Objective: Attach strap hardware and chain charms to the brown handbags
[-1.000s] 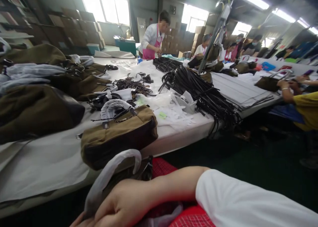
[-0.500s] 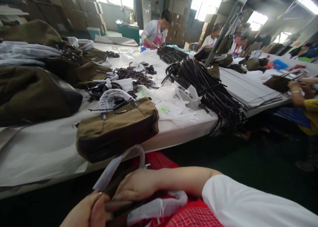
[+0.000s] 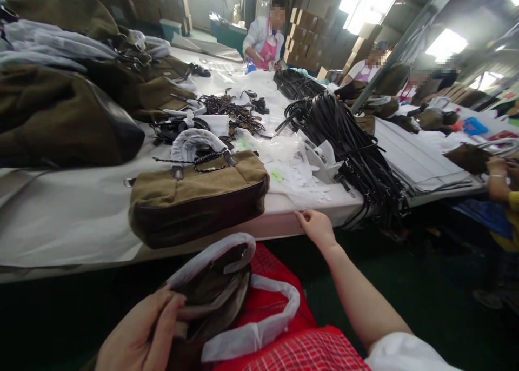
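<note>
My left hand (image 3: 140, 325) pinches the edge of an open handbag (image 3: 206, 306) on my lap. The bag is dark olive, with a pale lining showing and white wrapping on its handles. My right hand (image 3: 317, 226) is away from the bag, at the front edge of the table. Its thumb and fingers are pressed together; anything between them is too small to make out. A tan handbag (image 3: 198, 190) with a dark base and wrapped handles lies on the table in front of me, left of my right hand.
Olive bags (image 3: 52, 117) are piled on the left of the white-covered table (image 3: 81, 219). Black straps (image 3: 336, 127) hang over its edge at right, beside flat white sheets (image 3: 417, 154). A tape dispenser (image 3: 322, 160) stands among white scraps. Co-workers stand behind and at right.
My right hand has come out of the handbag on my lap and moved forward and right to the table edge. My left hand keeps its grip. The view has shifted slightly.
</note>
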`<action>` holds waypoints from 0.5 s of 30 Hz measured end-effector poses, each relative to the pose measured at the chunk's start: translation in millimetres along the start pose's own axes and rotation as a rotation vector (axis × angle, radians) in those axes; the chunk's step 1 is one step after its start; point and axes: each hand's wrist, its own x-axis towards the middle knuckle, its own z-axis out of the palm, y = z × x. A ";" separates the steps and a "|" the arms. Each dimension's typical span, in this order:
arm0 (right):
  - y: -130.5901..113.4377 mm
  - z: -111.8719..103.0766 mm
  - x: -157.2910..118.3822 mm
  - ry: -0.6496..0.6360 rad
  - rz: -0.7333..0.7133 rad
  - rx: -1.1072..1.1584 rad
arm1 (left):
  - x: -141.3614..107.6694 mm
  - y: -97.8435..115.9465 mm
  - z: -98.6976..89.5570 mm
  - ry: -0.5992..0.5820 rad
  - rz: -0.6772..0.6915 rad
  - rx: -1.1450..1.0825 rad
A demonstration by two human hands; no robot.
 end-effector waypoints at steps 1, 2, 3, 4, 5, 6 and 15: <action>1.9 2.6 5.2 -0.019 0.031 0.031 | -0.6 1.0 -0.2 -0.017 0.012 0.000; 2.3 5.3 9.0 -0.030 0.046 0.064 | -1.2 2.4 -0.7 -0.030 0.022 -0.001; 1.7 7.8 11.5 -0.033 0.051 0.094 | -1.9 4.2 -1.6 -0.038 0.028 -0.005; 0.7 10.0 13.0 -0.035 0.052 0.125 | -2.5 6.3 -2.8 -0.039 0.029 -0.014; -0.3 12.0 13.6 -0.038 0.057 0.163 | -2.9 8.6 -4.3 -0.045 0.032 -0.030; -0.9 13.4 13.6 -0.043 0.065 0.208 | -3.0 10.9 -6.0 -0.052 0.033 -0.048; 12.0 -35.7 -1.2 -0.118 0.158 0.716 | 4.0 20.4 -16.3 -0.029 0.009 -0.151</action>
